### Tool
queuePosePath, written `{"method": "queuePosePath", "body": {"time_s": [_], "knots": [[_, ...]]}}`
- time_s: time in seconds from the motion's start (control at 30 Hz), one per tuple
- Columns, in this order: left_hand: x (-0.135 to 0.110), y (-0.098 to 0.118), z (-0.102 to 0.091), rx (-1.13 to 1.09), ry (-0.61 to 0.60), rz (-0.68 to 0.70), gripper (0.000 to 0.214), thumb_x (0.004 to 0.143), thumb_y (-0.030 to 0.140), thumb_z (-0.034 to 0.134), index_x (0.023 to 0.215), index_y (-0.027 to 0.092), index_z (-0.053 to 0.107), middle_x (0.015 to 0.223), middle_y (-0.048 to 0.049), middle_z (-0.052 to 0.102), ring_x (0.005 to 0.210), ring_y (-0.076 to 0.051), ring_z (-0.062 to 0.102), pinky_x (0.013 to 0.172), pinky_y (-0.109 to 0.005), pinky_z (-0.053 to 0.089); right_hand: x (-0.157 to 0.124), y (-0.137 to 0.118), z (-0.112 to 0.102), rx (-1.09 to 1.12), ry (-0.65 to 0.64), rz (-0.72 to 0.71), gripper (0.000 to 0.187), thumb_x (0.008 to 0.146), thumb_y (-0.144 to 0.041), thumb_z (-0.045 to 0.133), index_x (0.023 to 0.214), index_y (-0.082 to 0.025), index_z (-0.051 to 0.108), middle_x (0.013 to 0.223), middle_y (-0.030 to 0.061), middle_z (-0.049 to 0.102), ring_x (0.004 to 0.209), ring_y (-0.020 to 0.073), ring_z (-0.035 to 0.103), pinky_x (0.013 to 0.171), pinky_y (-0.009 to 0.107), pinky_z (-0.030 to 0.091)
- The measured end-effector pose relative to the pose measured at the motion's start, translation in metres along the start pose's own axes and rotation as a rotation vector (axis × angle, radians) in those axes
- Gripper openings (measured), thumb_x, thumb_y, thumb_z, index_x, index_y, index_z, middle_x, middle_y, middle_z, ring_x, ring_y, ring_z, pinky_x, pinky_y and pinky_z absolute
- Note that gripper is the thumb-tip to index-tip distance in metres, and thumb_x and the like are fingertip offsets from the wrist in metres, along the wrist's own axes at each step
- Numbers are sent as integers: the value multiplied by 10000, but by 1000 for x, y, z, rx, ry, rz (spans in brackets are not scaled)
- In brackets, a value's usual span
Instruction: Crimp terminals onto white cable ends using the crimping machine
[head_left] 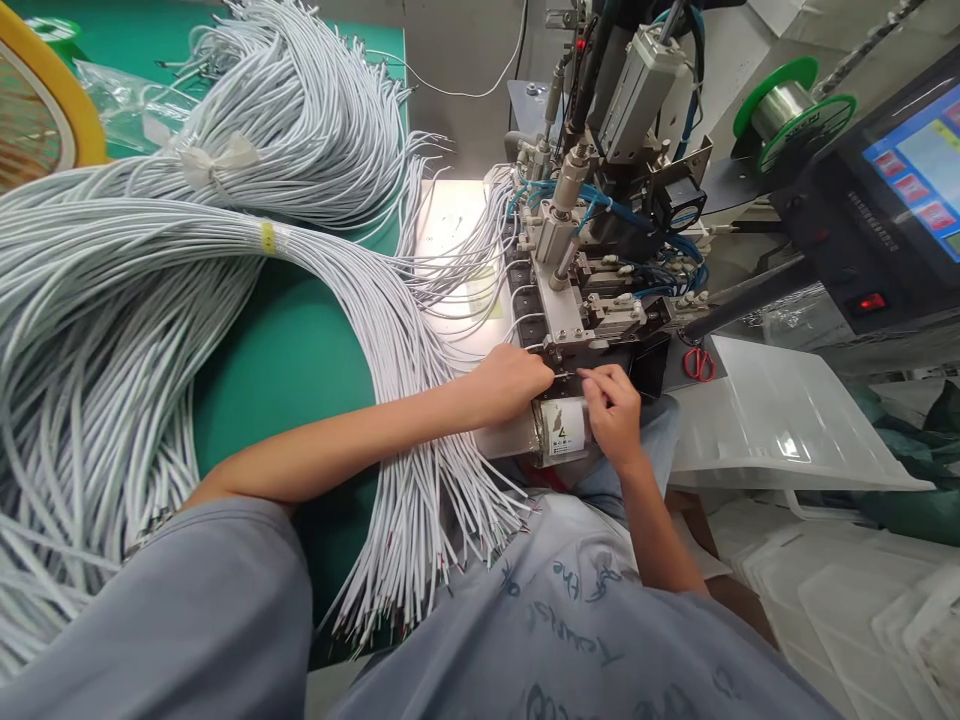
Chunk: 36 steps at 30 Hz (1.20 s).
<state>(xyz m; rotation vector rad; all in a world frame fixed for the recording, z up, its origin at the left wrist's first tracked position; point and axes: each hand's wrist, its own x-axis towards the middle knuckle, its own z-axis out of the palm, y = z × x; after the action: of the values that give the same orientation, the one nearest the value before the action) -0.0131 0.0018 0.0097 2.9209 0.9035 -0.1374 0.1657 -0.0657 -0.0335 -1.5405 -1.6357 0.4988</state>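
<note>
My left hand (516, 384) is closed round the end of a white cable, and thin wire tips (562, 375) stick out past its fingers to the right. Close to those tips is my right hand (615, 408), its fingers curled and its index finger pointing left. Whether it grips a wire is too small to tell. Both hands are at the front of a wire machine (559, 300), which has metal cylinders and blue air tubes. Other white cables (469, 285) run into its left side.
A large bundle of white cables (330, 265) arches over the green table (300, 330) under my left arm. To the right are red scissors (699, 364), a clear plastic sheet (795, 420), a solder wire spool (784, 108) and a control screen (919, 170). A labelled package (562, 430) sits below my hands.
</note>
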Motion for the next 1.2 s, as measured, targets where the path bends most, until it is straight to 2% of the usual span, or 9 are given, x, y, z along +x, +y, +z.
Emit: {"method": "queuePosePath", "body": {"time_s": [0.07,0.1,0.27,0.37,0.5,0.67,0.9,1.07,1.2], "knots": [[0,-1,-1,2,-5,-35,204,754,51,482,745,139,666,685,-86,649,646,-198,621,485,-274,306,-11,-9,0,33,149,22,301,896,-297,424,879,-167,694,755,45,608,671,151,564,584,279,445],[0,-1,-1,12,-6,-68,209,759,45,475,756,134,664,705,-94,652,664,-201,625,498,-272,315,-18,-15,0,44,147,24,292,897,-288,423,870,-171,690,731,41,624,657,152,572,592,280,454],[0,2,-6,81,-1,-222,245,797,22,427,885,96,644,868,-144,645,786,-226,635,538,-270,333,-56,-38,14,48,-370,-125,200,865,-220,495,924,-191,684,835,55,707,727,167,643,684,282,496],[0,3,-8,67,-21,-233,261,800,18,415,901,96,642,877,-144,638,801,-230,629,547,-273,339,-68,-44,28,54,-430,-90,187,861,-214,507,939,-180,674,857,66,709,756,176,653,707,283,500],[1,0,-7,36,-23,-262,246,805,33,426,874,102,651,854,-140,638,778,-224,622,553,-274,341,-57,-54,44,-9,-507,-99,175,863,-209,501,925,-177,661,845,72,674,755,180,628,715,287,480],[4,-3,-4,-7,6,-257,216,819,64,446,830,103,658,824,-140,640,733,-220,618,542,-277,327,-28,-73,56,-249,-671,-86,160,871,-281,496,908,-180,615,858,77,665,762,206,617,666,294,419],[3,-5,-6,-1,6,-258,245,825,72,427,759,103,662,729,-128,632,676,-213,605,521,-278,296,-36,-84,45,-452,-763,-32,124,834,-292,505,818,-185,565,666,73,646,635,226,608,562,290,328],[0,5,-13,21,-2,-190,266,749,1,429,725,110,670,626,-95,612,652,-207,601,516,-277,294,-54,-78,31,-281,-792,102,78,796,-196,504,872,-190,522,719,44,651,615,171,596,581,259,358],[-2,23,-13,-82,101,-88,257,848,165,443,694,110,642,660,-77,630,582,-162,590,473,-271,254,-62,-69,33,-18,-813,144,180,727,-105,488,880,-197,467,699,-9,589,577,128,560,564,232,374]]}}
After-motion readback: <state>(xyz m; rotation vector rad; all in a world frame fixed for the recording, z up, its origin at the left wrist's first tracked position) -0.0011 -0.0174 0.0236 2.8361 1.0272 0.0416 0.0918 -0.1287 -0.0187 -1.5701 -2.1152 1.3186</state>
